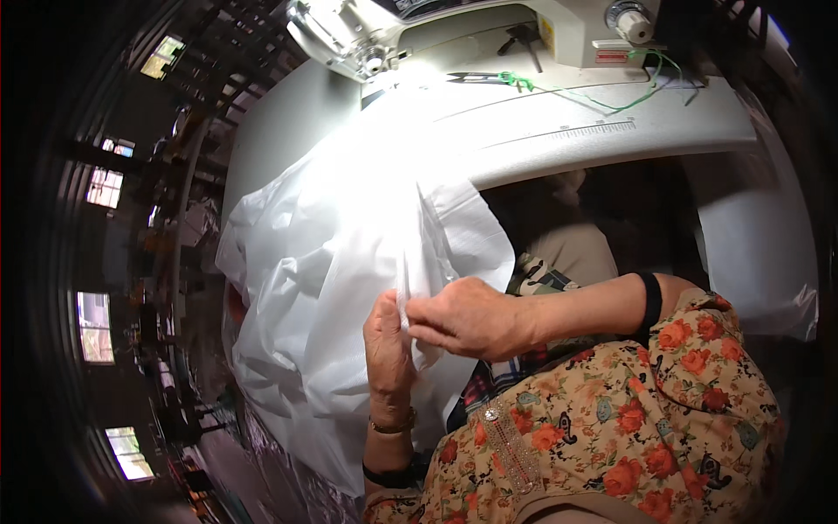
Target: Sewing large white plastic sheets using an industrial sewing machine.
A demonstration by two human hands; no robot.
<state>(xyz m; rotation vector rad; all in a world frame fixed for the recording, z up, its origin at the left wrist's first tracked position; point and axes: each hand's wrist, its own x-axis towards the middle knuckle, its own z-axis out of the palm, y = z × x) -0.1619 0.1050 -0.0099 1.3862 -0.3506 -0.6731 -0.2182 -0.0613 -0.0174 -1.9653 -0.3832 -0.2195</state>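
A large sheet of white fabric (305,288) drapes from the sewing machine (349,44) down over the table's front edge toward my lap. My left hand (388,341) pinches a folded edge of it near the middle of the view. From the right, my right hand (480,319) closes on the same fold, its fingers touching or nearly touching the left hand. Between the hands and the machine, the fold runs upward as a narrow ridge. Strong lamp glare washes out the cloth below the machine head, so the needle area cannot be made out.
Small snips (480,78) with green on the handle lie on the machine bed, beside a loose green cord (611,106). A black tool (522,39) rests behind them. The table's front edge (611,153) curves to the right, where pale sheeting (759,236) hangs.
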